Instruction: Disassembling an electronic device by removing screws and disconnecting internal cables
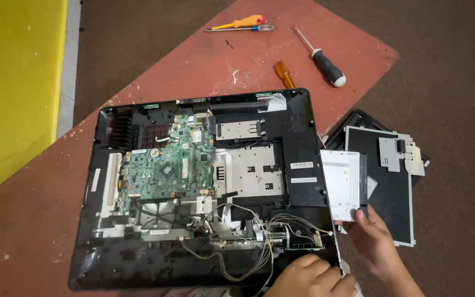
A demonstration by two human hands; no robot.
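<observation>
Flat white-faced drive module [342,184], standing out past the right edge of the opened black computer chassis [303,165], near-right of the red table [204,55]. Pinched at its near corner by the right hand [377,242], fingertips closed on the edge, thumb on the white face. Left hand [310,276] curled and pressed down on the near-right corner of the chassis, just beside a bundle of loose wires [248,258]; cannot tell whether anything sits inside that fist.

Judged best handled by drawing the module straight to the right, level with its bay, not levered upward. Worth keeping the chassis pinned flat meanwhile, and keeping the wire bundle clear of the moving edge.

Further left, a green circuit board [166,170] in the chassis, with silver metal plates [248,170] between board and module. To the right, off the table edge, a dark flat panel [386,203] with a grey bracket [399,154] on top; good landing spot, probably, but near enough to knock. At the far side of the table, four screwdrivers: yellow-handled [243,22], a slim one [240,28] beside it, orange-handled [284,74], black-handled [321,57].
</observation>
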